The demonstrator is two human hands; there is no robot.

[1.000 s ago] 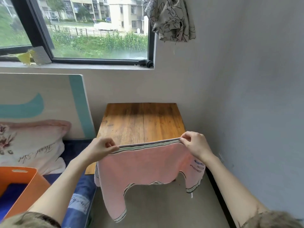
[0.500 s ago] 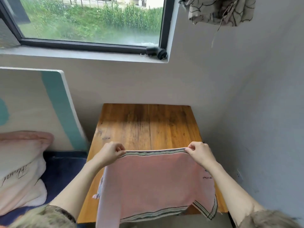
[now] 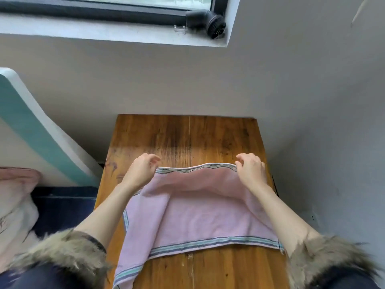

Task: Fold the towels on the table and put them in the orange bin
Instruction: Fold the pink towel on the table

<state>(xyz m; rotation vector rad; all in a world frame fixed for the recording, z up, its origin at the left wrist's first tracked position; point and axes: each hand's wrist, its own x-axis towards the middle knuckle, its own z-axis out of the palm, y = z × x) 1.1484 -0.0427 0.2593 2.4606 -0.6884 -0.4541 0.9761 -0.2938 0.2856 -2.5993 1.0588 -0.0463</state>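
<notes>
- Pink towel point(image 3: 200, 217) lies on the wooden desk point(image 3: 187, 138), spread across the near half; striped hem runs along the near edge, one corner hangs off the near-left desk edge.
- Far striped edge of the towel is lifted slightly off the desk and stretched between both hands.
- Left hand point(image 3: 141, 170) pinches the far-left corner; fingers point(image 3: 154, 159) are curled, thumb and forefinger on the hem.
- Right hand point(image 3: 250, 167) pinches the far-right corner; fingers are curled down onto the hem, the rest loosely bent.
- Step in hand, as a judgement: first fold of this towel, laying it out flat on the desk or starting to bring the far edge over; can't tell which from this one view.
- Towel is not yet folded; a loose ridge sits in the middle, left side is bunched and skewed.
- Next move likely calls for: keep both corners pinched with even tension, carry the far hem toward the near hem, match striped edges, then smooth flat.
- Left overhanging corner probably needs pulling onto the desk first, or the fold comes out crooked.
- Orange bin not in view here; binning comes after.
- Fur-trimmed sleeves point(image 3: 62, 253) sit close to the cloth and could snag it.
</notes>
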